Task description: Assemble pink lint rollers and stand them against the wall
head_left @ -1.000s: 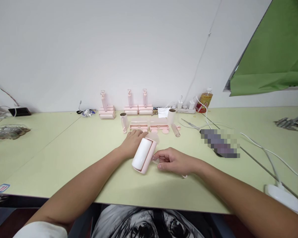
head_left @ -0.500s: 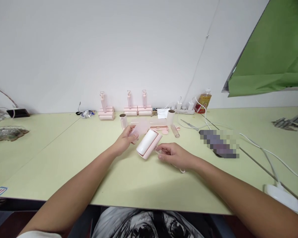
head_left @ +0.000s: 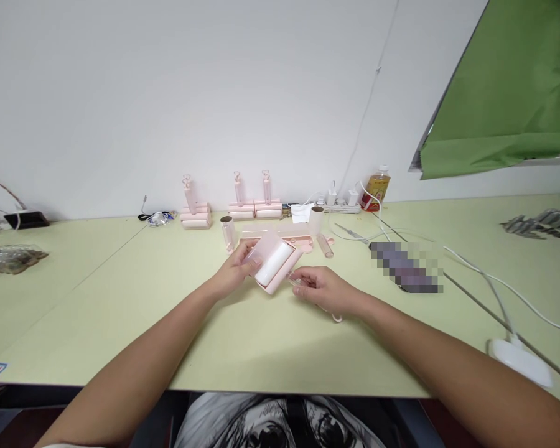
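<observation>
My right hand is closed round the handle of a pink lint roller. The handle's curled end sticks out below that hand, and the white sticky roll points up. My left hand grips a translucent pale-pink cover, thumb on its near side. The cover lies along the left side of the white roll; whether it is seated there I cannot tell. Behind them lie pink roller parts, a small clear tube and two upright rolls, one left and one right.
Several pink lint rollers stand along the wall, one of them at the left. At right are a pixelated dark object, scissors, a drink bottle, white cables and a white charger. Wrapped items lie far left.
My left hand has brought the translucent cover rightward against the white roll. The right hand keeps its hold on the handle. The view has shifted slightly.
</observation>
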The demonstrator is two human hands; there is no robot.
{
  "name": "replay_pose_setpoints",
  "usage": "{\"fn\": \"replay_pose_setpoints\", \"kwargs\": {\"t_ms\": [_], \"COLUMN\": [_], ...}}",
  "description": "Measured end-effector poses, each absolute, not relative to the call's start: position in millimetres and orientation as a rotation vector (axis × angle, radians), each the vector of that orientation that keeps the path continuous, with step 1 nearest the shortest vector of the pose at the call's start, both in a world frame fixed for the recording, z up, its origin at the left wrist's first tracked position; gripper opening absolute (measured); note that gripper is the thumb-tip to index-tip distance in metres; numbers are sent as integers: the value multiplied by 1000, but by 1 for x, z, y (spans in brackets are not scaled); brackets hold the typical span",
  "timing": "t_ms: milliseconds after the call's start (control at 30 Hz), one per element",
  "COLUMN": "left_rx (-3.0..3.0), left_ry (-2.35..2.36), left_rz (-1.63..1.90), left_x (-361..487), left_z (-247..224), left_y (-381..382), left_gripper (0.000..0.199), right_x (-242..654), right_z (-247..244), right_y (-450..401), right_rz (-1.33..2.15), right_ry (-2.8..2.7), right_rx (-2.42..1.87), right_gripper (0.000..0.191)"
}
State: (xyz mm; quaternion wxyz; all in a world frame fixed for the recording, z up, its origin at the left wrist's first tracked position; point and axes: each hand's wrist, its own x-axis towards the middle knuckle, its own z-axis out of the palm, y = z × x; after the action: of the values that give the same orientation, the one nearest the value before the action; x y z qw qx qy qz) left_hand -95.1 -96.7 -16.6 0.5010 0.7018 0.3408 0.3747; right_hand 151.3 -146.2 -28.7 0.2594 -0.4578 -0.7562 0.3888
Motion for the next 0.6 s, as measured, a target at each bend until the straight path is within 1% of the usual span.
{"fn": "replay_pose_setpoints", "kwargs": {"t_ms": [400,500,600], "left_rx": [1763,1830,1923], "left_ry": [797,788,813], "left_rz": [831,760,669], "left_x": [-95,-93,-90], "left_z": [-20,-22,-23], "left_y": [-99,-104,-110], "left_gripper": [55,56,62], "right_x": [149,150,150], "right_z": [-26,-27,-28], "right_y": [-148,-149,-150], "right_rz": [1022,1051,1126], "right_ry": [-2059,-2048,-2021], "right_rx": [-1270,-1267,-1259], "right_gripper": [25,24,21]}}
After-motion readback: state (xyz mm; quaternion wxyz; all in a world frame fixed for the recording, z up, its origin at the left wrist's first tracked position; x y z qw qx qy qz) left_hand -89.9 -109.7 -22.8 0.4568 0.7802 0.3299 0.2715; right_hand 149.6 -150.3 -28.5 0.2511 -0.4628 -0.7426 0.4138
